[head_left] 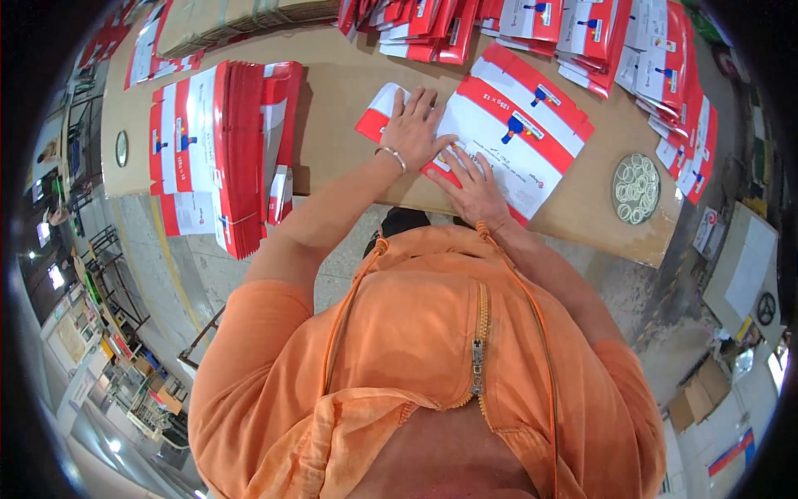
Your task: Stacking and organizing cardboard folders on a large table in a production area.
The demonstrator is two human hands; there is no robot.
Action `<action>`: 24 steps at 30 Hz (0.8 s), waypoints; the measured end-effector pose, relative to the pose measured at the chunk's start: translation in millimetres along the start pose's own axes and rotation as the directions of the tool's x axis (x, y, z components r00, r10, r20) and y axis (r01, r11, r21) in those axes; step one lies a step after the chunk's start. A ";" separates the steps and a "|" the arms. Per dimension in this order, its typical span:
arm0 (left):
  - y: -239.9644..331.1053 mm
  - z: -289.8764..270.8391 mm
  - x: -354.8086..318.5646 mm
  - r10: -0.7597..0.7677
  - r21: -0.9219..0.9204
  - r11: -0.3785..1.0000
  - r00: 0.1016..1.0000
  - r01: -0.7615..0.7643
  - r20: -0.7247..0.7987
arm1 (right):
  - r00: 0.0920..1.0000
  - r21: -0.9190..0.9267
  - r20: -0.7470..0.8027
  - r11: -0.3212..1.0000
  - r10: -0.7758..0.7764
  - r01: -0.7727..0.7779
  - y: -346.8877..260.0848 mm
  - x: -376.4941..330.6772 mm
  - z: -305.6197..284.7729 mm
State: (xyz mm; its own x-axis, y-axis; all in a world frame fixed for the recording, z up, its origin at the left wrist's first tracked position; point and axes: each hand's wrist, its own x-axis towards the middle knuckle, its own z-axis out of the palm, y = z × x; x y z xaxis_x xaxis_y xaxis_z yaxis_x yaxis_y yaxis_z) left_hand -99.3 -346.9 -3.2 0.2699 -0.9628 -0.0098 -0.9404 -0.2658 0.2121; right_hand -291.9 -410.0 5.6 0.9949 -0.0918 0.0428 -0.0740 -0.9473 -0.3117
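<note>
A flat red-and-white printed carton blank (532,158) lies slanted on the brown table in front of me. My left hand (413,129) rests palm down on its left part, fingers spread, with a bracelet at the wrist. My right hand (478,190) lies flat on the blank's near left edge, with its fingers stretched out and close to the left thumb. Both hands press on the cardboard and neither grips it. Part of the blank is hidden under them.
A thick upright bundle of similar blanks (241,150) stands at left. More stacks (669,66) line the far and right sides. Pale rubber bands (636,190) sit in an oval opening at the right of the brown table (332,100). A tied cardboard bundle (208,25) lies far left.
</note>
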 end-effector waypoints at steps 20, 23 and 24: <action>-34.9 -4.4 6.1 -0.221 -0.075 0.972 0.975 0.223 0.030 | 0.985 -0.026 0.012 0.985 0.172 -0.172 6.9 -51.1 2.6; -30.7 4.2 4.0 -0.233 0.151 0.964 0.970 0.221 0.064 | 0.987 0.004 -0.003 0.987 0.158 -0.158 6.2 -46.8 3.0; -17.1 0.8 5.9 -0.189 0.139 0.974 0.980 0.179 0.061 | 0.987 0.012 -0.009 0.987 0.161 -0.161 7.2 -46.5 4.8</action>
State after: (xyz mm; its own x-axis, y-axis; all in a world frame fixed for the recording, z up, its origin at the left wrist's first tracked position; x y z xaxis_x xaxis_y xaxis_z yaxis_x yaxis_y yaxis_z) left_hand -81.8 -348.1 -7.6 0.4299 -0.8963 -0.1090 -0.8962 -0.4383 0.0688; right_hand -338.3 -411.1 -3.2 0.9693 -0.2457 0.0006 -0.2321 -0.9165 -0.3258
